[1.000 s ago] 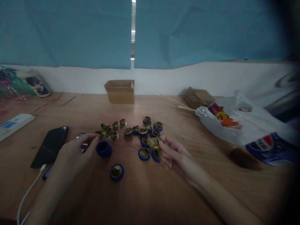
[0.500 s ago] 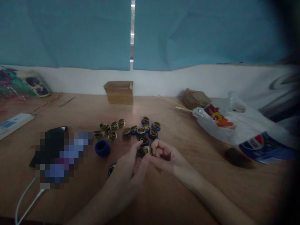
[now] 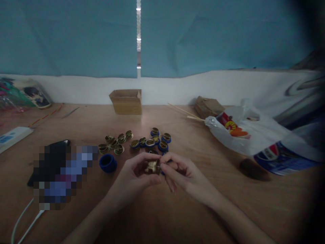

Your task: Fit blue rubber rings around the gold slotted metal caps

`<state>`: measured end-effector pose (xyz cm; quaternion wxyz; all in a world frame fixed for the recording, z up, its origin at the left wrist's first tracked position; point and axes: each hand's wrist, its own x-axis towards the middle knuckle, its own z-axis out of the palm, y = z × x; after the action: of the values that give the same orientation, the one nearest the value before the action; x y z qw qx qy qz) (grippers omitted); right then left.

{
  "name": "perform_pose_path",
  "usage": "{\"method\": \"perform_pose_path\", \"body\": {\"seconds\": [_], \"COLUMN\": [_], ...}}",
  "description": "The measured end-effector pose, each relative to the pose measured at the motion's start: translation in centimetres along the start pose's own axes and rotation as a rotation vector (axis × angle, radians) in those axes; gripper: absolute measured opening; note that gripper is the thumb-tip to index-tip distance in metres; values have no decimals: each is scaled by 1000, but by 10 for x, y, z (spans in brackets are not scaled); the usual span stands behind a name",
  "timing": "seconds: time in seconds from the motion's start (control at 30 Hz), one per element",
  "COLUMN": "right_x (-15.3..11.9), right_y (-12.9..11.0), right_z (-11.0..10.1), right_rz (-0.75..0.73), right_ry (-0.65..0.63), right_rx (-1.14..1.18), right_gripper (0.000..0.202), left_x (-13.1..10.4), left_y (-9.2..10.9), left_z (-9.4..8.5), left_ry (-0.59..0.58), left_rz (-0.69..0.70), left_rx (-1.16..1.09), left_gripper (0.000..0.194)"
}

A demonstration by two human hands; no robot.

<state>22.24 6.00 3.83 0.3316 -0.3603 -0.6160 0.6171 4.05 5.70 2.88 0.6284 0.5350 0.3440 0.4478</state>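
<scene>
My left hand [image 3: 138, 173] curls its fingers and thumb around a small gold-coloured metal fitting [image 3: 152, 166]. At the fitting's right end, my right hand [image 3: 177, 167] pinches with thumb and forefinger, its other fingers bent below. Its fingertips hide that end. Just beyond the hands lie several gold fittings seated in blue rings [image 3: 163, 146], some partly covered by my fingers. Farther left is a group of gold fittings [image 3: 119, 149] without blue rings. A blue cup-shaped ring [image 3: 108, 163] stands left of my left hand.
A black phone [image 3: 50, 159] and a white cable [image 3: 25, 211] lie at left, partly pixelated. An open cardboard box [image 3: 127, 103] stands by the wall. On the right are a brown packet [image 3: 208, 106], a clear plastic bag [image 3: 233, 142], thin sticks [image 3: 181, 110] and a blue Pepsi wrapper [image 3: 286, 157].
My left hand has turned and opened wider around the gold fitting, which now lies more sideways. My right hand stays at its right end. The whole view has shifted slightly.
</scene>
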Motion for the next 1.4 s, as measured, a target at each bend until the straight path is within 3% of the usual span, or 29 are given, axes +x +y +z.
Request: {"method": "perform_pose_path", "body": {"seconds": [0.13,0.43,0.7,0.87,1.03,1.17,1.27,1.4], "right_x": [-1,1,2,5,7,13,20,41], "right_y": [-2,1,1,-5,-5,5,9,1], "right_z": [2,4,5,-3,-8,1,11,27], "right_rz": [-2,-97,-111,-155,-187,-138,-174,-254], "right_ry": [-10,25,89,234,275,221,146,63], "right_rx": [-50,-182,-138,-114,-171,-171,-250,-418], "right_gripper": [26,29,41,34,24,16,13,11], "left_x": [-3,-6,-5,-15,-59,-93,-104,-108], "left_y": [-1,-5,-7,4,2,-10,-18,-24], "left_z": [6,12,9,1,-17,-32,-44,-58], "left_ry": [78,34,94,268,428,653,791,830], "left_rz": [31,252,233,181,8,-38,-69,-125], "left_rx": [91,246,163,159,257,263,257,290], "left_gripper": [37,30,35,36,30,33,35,41]}}
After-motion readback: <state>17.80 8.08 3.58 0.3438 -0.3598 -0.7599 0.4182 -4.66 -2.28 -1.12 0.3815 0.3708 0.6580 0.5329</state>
